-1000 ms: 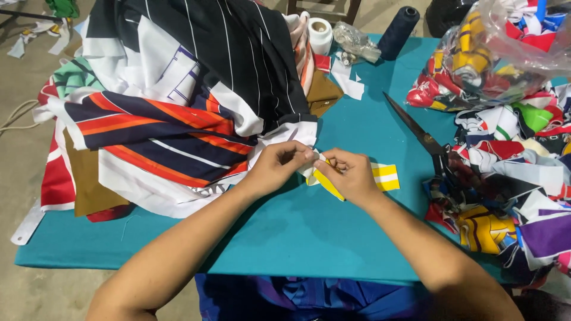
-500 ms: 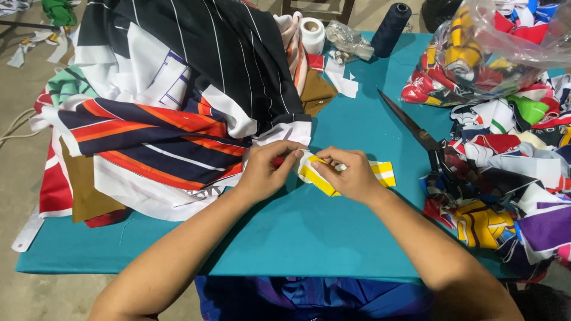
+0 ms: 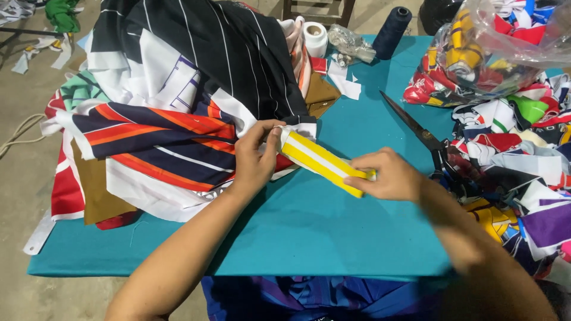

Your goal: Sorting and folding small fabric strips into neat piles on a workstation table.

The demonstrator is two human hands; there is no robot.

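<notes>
My left hand [image 3: 257, 156] and right hand [image 3: 389, 175] each pinch one end of a yellow-and-white strip [image 3: 321, 161], stretched over the teal table [image 3: 333, 226]. Scissors [image 3: 416, 128] lie just past it, and a striped fabric pile [image 3: 178, 89] sits further back left.

- Teal surface [image 3: 333, 226]: fabric pile [image 3: 172, 113] left, scraps heap [image 3: 517, 172] right.
- Scissors [image 3: 416, 128], dark thread cone [image 3: 391, 30], white tape roll [image 3: 314, 37] at rear.

One yellow-and-white strip [image 3: 324, 163], one pair of scissors [image 3: 416, 128], two thread spools [image 3: 315, 38], one plastic bag [image 3: 499, 41]
</notes>
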